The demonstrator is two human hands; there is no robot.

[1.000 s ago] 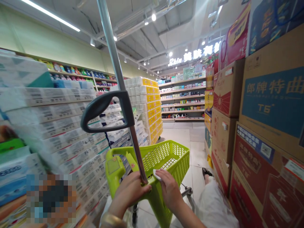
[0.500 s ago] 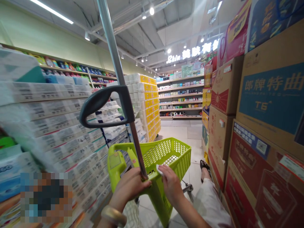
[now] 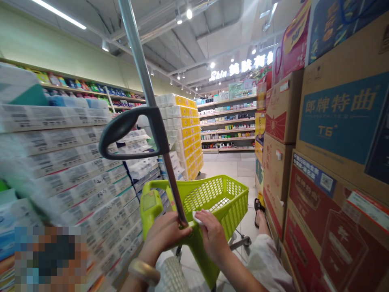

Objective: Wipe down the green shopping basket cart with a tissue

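Hands: two, left hand (image 3: 164,233) and right hand (image 3: 215,240)
Cart (image 3: 235,202): one
Pole (image 3: 138,56): one
Handle (image 3: 158,130): one
White wad (image 3: 197,219): one
Bangle (image 3: 144,272): one
Sandal (image 3: 258,207): one in view
Bags: two, red bag (image 3: 293,40) and blue bag (image 3: 331,34)
Blue panel (image 3: 343,123): one, four large characters
QR code (image 3: 327,182): one
Far shelves (image 3: 227,130): at least five
Sign (image 3: 246,66): one
Strip light (image 3: 57,13): one
Spotlights (image 3: 105,45): at least four

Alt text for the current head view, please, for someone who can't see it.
A person's left hand rests on a green shopping cart beside the foot of a metal pole, while the right hand holds a white wad at the cart's near end. Stacked white packages stand on the left, cardboard boxes on the right, and shelves beyond.
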